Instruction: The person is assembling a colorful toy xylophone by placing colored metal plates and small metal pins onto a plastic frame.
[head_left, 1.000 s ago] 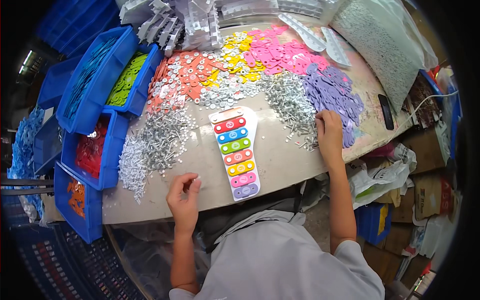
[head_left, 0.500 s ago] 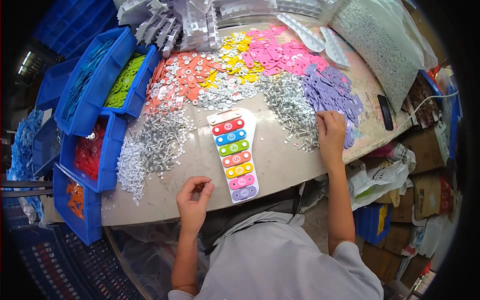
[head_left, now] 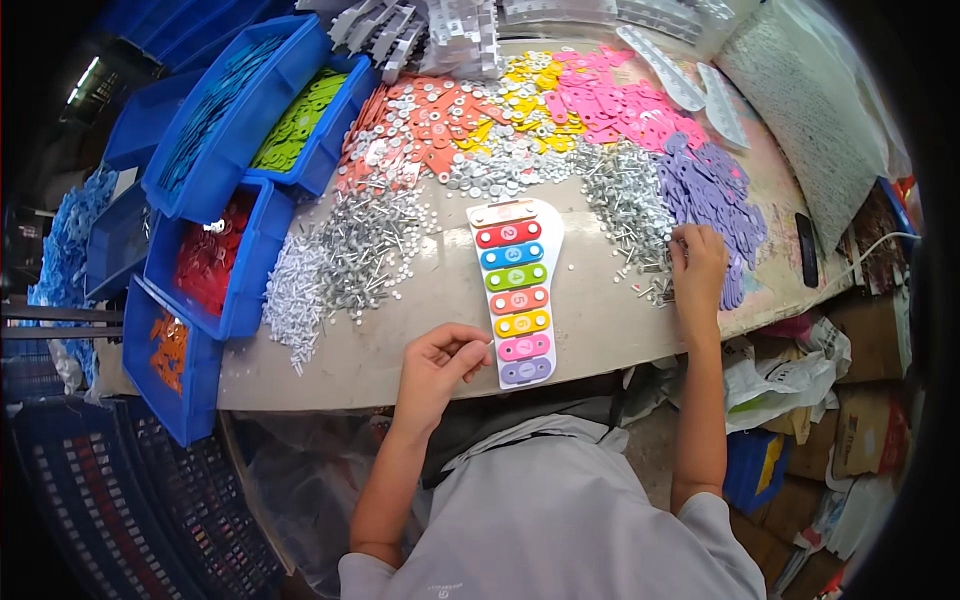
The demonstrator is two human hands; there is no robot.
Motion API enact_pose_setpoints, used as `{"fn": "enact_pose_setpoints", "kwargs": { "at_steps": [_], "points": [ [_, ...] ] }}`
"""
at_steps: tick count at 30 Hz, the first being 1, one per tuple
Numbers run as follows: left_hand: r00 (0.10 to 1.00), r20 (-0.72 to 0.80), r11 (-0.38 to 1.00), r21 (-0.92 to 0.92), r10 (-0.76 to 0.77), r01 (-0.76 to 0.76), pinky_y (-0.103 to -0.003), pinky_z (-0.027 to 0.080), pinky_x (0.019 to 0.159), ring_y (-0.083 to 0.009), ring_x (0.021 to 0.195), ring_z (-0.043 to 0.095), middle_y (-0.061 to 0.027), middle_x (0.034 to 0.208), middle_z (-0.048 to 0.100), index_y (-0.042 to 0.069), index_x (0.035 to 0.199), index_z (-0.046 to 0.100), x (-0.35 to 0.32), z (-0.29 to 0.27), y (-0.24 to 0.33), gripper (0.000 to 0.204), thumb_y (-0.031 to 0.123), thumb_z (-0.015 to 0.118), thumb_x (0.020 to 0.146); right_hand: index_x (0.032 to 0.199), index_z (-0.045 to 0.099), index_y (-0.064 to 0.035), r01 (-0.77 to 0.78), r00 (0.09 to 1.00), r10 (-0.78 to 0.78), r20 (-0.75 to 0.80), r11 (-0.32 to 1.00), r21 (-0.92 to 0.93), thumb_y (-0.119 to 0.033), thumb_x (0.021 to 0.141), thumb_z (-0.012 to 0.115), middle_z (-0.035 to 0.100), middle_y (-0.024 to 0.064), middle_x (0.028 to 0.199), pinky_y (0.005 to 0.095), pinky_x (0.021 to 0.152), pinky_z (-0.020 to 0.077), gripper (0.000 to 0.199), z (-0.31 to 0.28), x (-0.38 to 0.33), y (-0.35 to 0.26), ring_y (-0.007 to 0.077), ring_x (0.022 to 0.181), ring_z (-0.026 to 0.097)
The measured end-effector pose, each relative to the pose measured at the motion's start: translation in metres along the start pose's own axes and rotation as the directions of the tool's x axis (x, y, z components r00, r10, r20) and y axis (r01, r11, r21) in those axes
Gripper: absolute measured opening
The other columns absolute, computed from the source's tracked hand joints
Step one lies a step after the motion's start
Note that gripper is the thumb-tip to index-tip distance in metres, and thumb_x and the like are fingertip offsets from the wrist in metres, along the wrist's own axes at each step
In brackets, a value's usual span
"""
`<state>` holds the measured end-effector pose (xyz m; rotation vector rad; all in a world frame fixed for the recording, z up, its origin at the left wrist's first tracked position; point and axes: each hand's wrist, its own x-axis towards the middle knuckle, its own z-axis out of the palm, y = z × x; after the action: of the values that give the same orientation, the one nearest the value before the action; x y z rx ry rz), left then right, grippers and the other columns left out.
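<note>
A toy xylophone (head_left: 558,240) with a white base and a column of coloured bars lies on the table in front of me. White round caps sit on most bars; the pink bar (head_left: 524,347) and the purple bar (head_left: 526,371) at the near end show dark holes. Beside that end, my left hand (head_left: 438,372) is pinched, a tiny whitish bit at its fingertips too small to name. My right hand (head_left: 701,268) bends its fingers down between the heap of metal screws (head_left: 630,205) and the purple bars (head_left: 705,190); its fingertips are partly hidden.
Blue bins (head_left: 262,290) with coloured bars stand at the left. Heaps of white pins (head_left: 293,290), screws, caps (head_left: 500,172), and orange, yellow and pink bars (head_left: 620,105) cover the far table. A dark phone (head_left: 806,250) and a large bag (head_left: 800,110) are at the right.
The whole view has shifted, so the table appears further right. My left hand has come closer to the xylophone's near end, its fingers more closed. My right hand stays by the screws.
</note>
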<state>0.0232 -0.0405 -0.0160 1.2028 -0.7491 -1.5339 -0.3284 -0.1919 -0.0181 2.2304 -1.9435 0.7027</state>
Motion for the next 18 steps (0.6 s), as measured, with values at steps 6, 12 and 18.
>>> {"fn": "enact_pose_setpoints", "kwargs": {
  "at_steps": [6, 12, 18],
  "points": [
    [0.996, 0.069, 0.998, -0.027, -0.052, 0.054, -0.02, 0.046, 0.063, -0.0068, 0.075, 0.065, -0.0063, 0.087, 0.074, -0.002, 0.107, 0.072, 0.002, 0.005, -0.002, 0.012, 0.006, 0.071, 0.097, 0.097, 0.062, -0.0015, -0.265, 0.964, 0.236, 0.125, 0.797, 0.543, -0.012, 0.099, 0.065, 0.057, 0.001, 0.076, 0.0293, 0.065, 0.0439, 0.011, -0.011, -0.015, -0.028, 0.0123, 0.071, 0.055],
    [0.991, 0.054, 0.992, 0.03, -0.126, 0.125, -0.02, 0.045, 0.061, -0.006, 0.072, 0.064, -0.0049, 0.085, 0.074, -0.002, 0.103, 0.072, 0.003, 0.01, -0.007, 0.01, 0.005, 0.071, 0.097, 0.099, 0.06, -0.0077, -0.728, 0.664, -0.059, 0.745, 0.175, 0.663, -0.019, 0.1, 0.066, 0.052, -0.0076, 0.071, 0.0205, 0.055, 0.0344, 0.013, -0.039, -0.06, -0.109, 0.0026, 0.061, 0.046],
    [0.998, 0.047, 0.991, 0.134, -0.029, 0.022, -0.019, 0.044, 0.062, -0.0034, 0.072, 0.061, -0.0025, 0.082, 0.071, -0.001, 0.123, 0.062, 0.006, 0.015, -0.013, 0.028, 0.008, 0.071, 0.098, 0.099, 0.059, -0.006, -0.802, 0.569, -0.224, 0.791, 0.063, 0.595, -0.018, 0.102, 0.066, 0.05, -0.0084, 0.07, 0.0209, 0.053, 0.0279, 0.014, -0.023, -0.073, -0.123, 0.0011, 0.06, 0.041]
  ]
}}
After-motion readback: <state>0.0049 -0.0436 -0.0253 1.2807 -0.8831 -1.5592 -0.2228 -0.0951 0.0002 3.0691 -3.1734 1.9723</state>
